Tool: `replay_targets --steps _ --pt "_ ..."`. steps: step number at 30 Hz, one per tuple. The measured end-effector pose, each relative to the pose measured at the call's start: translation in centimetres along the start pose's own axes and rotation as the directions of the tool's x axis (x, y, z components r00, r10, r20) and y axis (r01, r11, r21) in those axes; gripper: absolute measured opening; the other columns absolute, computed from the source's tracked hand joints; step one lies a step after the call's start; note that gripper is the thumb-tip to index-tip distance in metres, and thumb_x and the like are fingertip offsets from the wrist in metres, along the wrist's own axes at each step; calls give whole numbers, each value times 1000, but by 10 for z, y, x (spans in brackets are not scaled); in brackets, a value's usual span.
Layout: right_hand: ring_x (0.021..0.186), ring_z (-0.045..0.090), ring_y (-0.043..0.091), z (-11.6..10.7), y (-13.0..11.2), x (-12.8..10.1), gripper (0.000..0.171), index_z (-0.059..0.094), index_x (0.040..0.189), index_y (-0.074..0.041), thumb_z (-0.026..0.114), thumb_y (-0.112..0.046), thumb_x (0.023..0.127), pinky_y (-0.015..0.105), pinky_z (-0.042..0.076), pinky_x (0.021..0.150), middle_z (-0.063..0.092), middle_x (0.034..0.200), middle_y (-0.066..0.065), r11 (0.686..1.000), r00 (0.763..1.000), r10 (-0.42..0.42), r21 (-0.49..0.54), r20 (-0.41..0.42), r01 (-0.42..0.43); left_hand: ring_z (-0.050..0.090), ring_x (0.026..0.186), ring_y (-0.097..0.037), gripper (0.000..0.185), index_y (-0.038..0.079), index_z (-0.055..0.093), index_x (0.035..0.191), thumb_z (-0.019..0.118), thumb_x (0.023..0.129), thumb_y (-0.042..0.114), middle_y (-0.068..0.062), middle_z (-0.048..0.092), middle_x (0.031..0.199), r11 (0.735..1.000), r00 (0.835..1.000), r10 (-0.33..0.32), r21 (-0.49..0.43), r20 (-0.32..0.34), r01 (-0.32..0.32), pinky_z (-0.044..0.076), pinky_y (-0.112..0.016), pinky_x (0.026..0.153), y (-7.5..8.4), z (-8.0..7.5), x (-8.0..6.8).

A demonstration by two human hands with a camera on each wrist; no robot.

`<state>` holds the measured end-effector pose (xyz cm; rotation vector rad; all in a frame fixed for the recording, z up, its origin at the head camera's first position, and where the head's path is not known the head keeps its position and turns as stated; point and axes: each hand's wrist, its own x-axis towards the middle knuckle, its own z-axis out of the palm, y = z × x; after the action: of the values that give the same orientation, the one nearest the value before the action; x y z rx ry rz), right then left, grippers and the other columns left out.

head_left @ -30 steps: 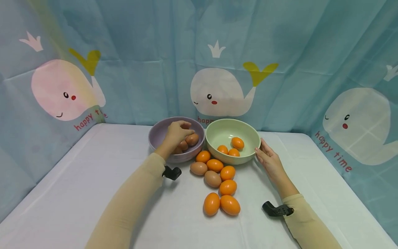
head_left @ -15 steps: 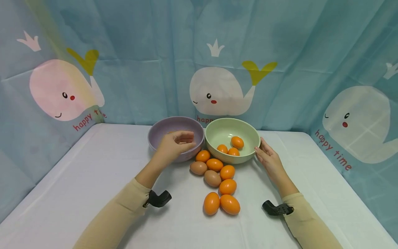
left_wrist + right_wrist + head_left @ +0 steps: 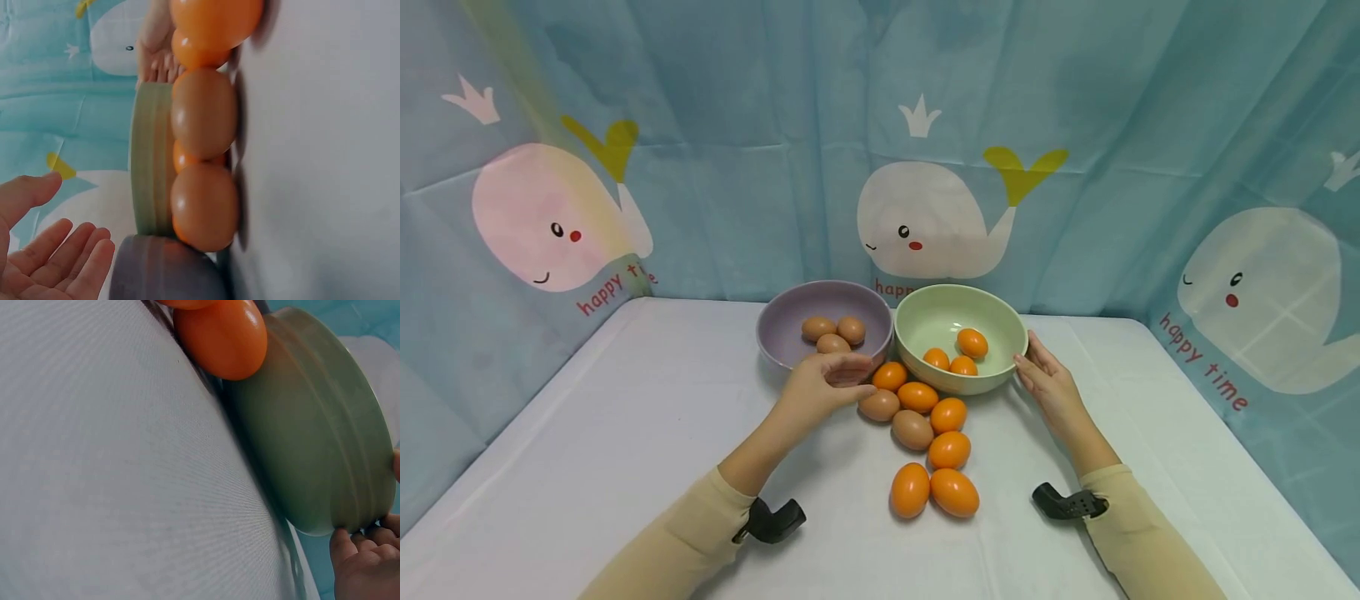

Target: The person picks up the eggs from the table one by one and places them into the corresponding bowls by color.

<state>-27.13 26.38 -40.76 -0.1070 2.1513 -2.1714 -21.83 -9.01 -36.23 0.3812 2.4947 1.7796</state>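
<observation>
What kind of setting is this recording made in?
Probably a staged tabletop recording booth, not a kitchen: a white-covered table walled in by a whale-print curtain, holding only a purple bowl, a green bowl and sorted eggs.

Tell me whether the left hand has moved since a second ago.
Yes. The left hand has come out of the purple bowl toward the person and now hovers, empty, beside the brown egg on the table.
</observation>
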Motion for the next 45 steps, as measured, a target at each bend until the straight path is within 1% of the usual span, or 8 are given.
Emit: replay_targets --steps 5,8,12,16,23,33,41,45 --pt "156 2 18 0 0 0 76 1 160 -11 51 -25 105 34 18 122 -5 168 2 1000 1000 -4 -6 3 4 68 115 -29 42 1 66 125 78 85 13 -16 69 126 998 999 -41 41 -33 43 56 -35 96 -9 7 -5" --pt "156 2 18 0 0 0 76 1 160 -11 51 -26 105 34 18 122 -5 168 2 1000 1000 -5 -11 4 5 68 113 -28 40 4 69 122 79 84 15 -11 71 123 992 995 -72 99 -67 78 56 -36 95 -12 11 -8" --pt "156 2 18 0 0 -1 76 1 160 -11 51 -25 105 33 19 122 -5 168 2 1000 1000 -3 -7 4 3 68 112 -29 38 6 71 119 81 83 17 -8 72 120 979 993 -72 182 -94 88 57 -37 94 -14 17 -12" --pt "156 3 18 1 0 -1 75 1 160 -11 51 -25 105 33 19 122 -5 168 2 1000 1000 -3 -5 3 3 69 110 -29 38 3 70 119 80 83 13 -10 72 120 971 994 -51 229 -94 71 58 -35 91 -14 22 -14" --pt "156 3 19 1 1 -1 75 2 160 -11 51 -25 105 33 19 122 -5 168 2 1000 1000 0 1 -2 0 69 110 -28 40 2 69 119 81 81 8 -12 71 121 972 994 -36 226 -99 58 58 -36 92 -17 25 -14" --pt "156 3 18 -1 2 0 73 2 160 -11 49 -22 105 34 18 122 -4 168 2 1000 1000 -1 -1 -4 1 65 119 -30 46 3 68 123 83 81 16 -10 70 125 943 995 -71 320 -70 90 54 -43 98 -21 26 -10" --pt "156 3 19 0 2 0 74 2 160 -11 50 -23 105 35 18 122 -4 168 2 1000 1000 -4 -6 3 4 65 114 -28 52 2 66 125 84 80 20 -14 69 125 928 993 -103 355 -49 114 54 -43 95 -23 25 -6" --pt "156 2 19 0 1 1 74 1 160 -10 50 -22 105 35 17 122 -5 168 3 1000 1000 -6 6 1 6 67 108 -25 49 2 67 123 84 79 18 -12 71 119 936 993 -108 332 -52 119 56 -40 91 -23 25 -4"
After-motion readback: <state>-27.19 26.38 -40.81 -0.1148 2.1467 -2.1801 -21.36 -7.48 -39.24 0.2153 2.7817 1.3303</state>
